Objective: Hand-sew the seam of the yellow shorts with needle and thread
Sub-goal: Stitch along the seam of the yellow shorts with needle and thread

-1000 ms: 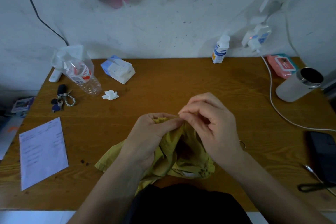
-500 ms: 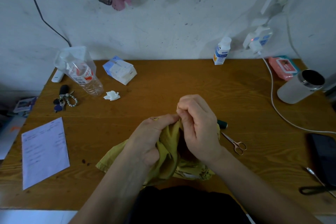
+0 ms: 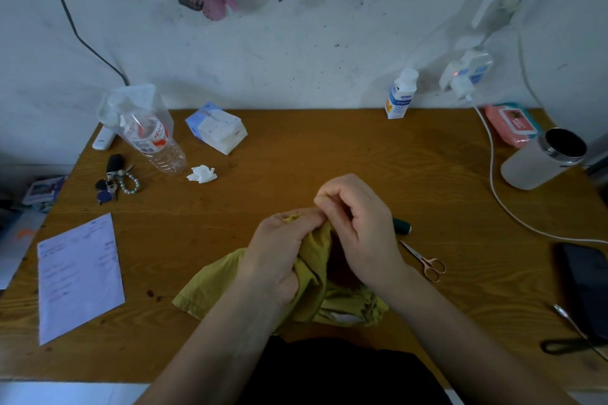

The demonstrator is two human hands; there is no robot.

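- Yellow shorts (image 3: 210, 286) lie bunched at the 6 o'clock edge of the wooden table (image 3: 329, 148).
- Left hand (image 3: 279, 246) grips a gathered fold, fingers clenched round the cloth.
- Right hand (image 3: 362, 223), at its 2 o'clock, has curled fingers with the tips pinched together; what they pinch I cannot tell.
- Small scissors (image 3: 424, 260) lie at 4 o'clock of the right hand, with a dark green thread spool (image 3: 403, 226) at 3 o'clock.
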